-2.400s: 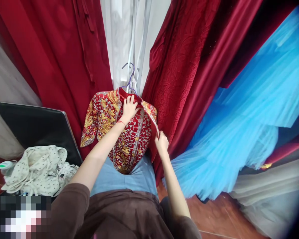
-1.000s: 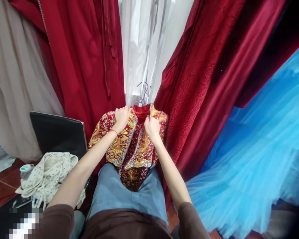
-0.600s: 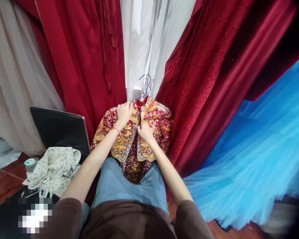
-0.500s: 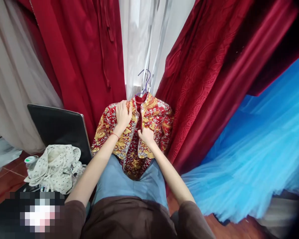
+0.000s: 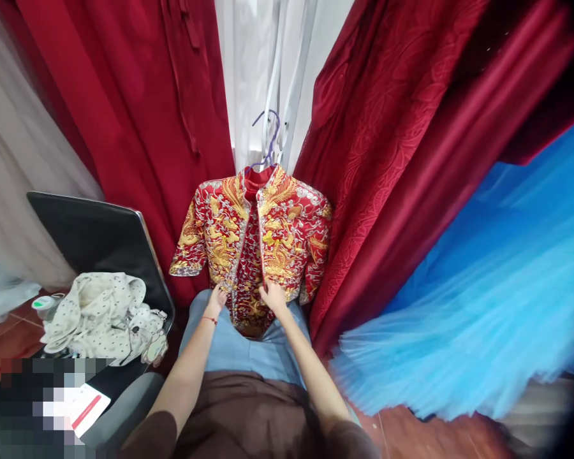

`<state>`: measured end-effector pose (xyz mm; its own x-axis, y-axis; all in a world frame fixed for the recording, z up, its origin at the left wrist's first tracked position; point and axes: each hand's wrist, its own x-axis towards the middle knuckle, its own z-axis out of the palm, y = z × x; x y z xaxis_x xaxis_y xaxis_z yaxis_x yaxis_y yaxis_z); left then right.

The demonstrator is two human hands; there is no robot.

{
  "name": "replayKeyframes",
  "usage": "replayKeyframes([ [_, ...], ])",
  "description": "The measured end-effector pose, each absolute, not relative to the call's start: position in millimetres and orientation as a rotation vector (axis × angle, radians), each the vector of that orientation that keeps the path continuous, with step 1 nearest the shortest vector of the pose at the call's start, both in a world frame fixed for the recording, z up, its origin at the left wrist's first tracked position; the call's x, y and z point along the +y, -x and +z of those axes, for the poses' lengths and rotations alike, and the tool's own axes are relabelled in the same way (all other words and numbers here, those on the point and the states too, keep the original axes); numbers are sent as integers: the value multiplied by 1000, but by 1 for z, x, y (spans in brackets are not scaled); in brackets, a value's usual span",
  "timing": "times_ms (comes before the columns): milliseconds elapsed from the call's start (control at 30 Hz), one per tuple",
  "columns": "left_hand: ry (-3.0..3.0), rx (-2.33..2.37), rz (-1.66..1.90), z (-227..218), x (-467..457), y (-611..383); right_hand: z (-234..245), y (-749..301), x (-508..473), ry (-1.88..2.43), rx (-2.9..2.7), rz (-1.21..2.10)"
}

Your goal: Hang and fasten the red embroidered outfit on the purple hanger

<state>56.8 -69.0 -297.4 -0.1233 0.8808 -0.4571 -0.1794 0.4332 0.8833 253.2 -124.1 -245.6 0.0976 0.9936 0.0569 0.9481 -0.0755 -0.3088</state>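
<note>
- Currently, I see the left hand (image 5: 217,300) pinching the embroidered jacket (image 5: 278,239) near one lower corner.
- The right hand (image 5: 273,297) grips the opposite front edge.
- Jacket: at the lap's (image 5: 249,357) far edge, purple hanger (image 5: 273,137) rising from its collar.

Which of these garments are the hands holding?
The gold-embroidered jacket, its lower front edges in the left hand and right hand; neither touches the blue tulle or patterned red cloth.
</note>
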Motion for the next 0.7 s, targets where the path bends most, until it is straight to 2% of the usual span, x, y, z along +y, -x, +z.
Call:
replayKeyframes([
  [167,-507,1239,1052,-330,-66,-45,-260,-246,-130,1972,-1953,312],
  [400,-534,1002,864,-359,-90,-84,-238,-199,-114,1767,-2026,339],
  [700,-515,1094,893,-377,-106,-101,-262,-224,-124,2073,-1982,380],
])
